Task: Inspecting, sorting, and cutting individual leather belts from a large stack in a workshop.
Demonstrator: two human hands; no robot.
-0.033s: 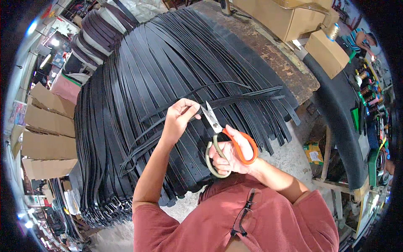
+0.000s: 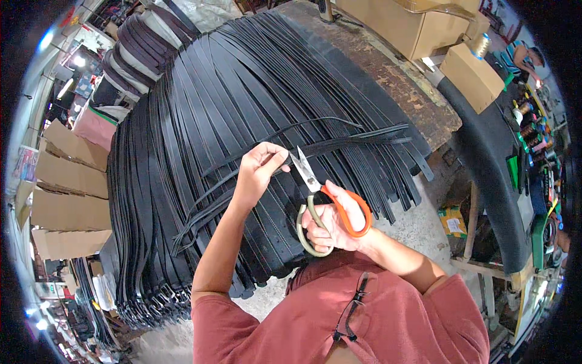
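Observation:
My right hand (image 2: 332,227) grips a pair of scissors (image 2: 313,183) with one orange handle and one olive-grey handle. Their blades are spread a little and point away from me. Close to the blade tips, my left hand (image 2: 262,170) pinches thumb and fingers together; whatever lies between them is too small to make out. Beneath both hands spreads a wide layer of black belt straps (image 2: 212,103), laid side by side. A loose bundle of thin black strips (image 2: 339,143) lies across them, just beyond the blades.
Metal buckles (image 2: 160,303) hang at the near left edge of the straps. Folded cardboard (image 2: 70,194) stands at the left. A worn wooden tabletop (image 2: 388,73) shows at the far right, with a cardboard box (image 2: 473,76) beyond. Further right, a person (image 2: 522,59) bends near thread spools (image 2: 533,130).

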